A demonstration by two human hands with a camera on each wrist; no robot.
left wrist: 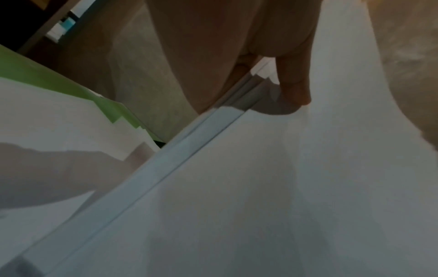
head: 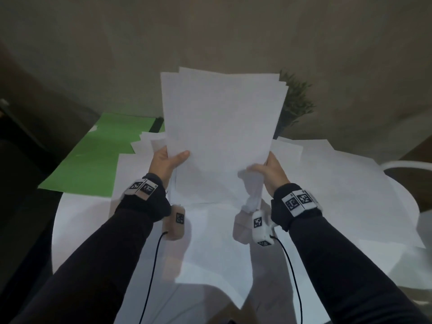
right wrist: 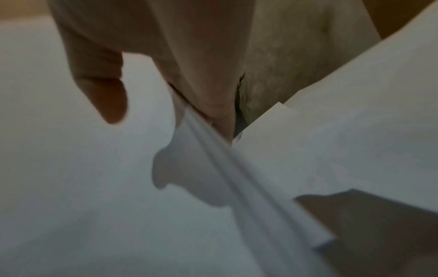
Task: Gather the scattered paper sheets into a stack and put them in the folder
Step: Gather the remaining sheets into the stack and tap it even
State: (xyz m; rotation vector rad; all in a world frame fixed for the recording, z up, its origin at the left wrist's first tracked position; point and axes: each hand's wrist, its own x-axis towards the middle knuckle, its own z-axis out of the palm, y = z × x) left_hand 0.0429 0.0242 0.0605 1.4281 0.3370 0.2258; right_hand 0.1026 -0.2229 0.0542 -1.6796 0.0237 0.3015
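Head view: we see a stack of white sheets (head: 222, 127) held upright above the round white table (head: 70, 220), its top edges uneven and fanned; the left hand (head: 167, 160) grips its lower left edge, thumb across the front, fingers behind; the right hand (head: 271, 170) grips the lower right edge the same way. More loose sheets (head: 339, 183) lie flat and overlapping on the table; the green folder (head: 98, 150) lies open at the left, partly under sheets, smooth and matte. A leafy plant (head: 297, 99) stands behind the stack; a white chair back (head: 411, 166) curves in at the right; the wall behind is dull beige.

Left wrist view: thumb (left wrist: 295, 82) pressed on the front of the stack (left wrist: 260, 187); the sheet edges show as thin staggered layers; a strip of the folder (left wrist: 47, 78) lies below at the left; picture soft.

Right wrist view: thumb (right wrist: 102, 90) on the front of the stack (right wrist: 71, 178), fingers (right wrist: 213, 93) curled behind the edge; layered edges run diagonally; a table sheet (right wrist: 355, 131) lies beyond; blurred.
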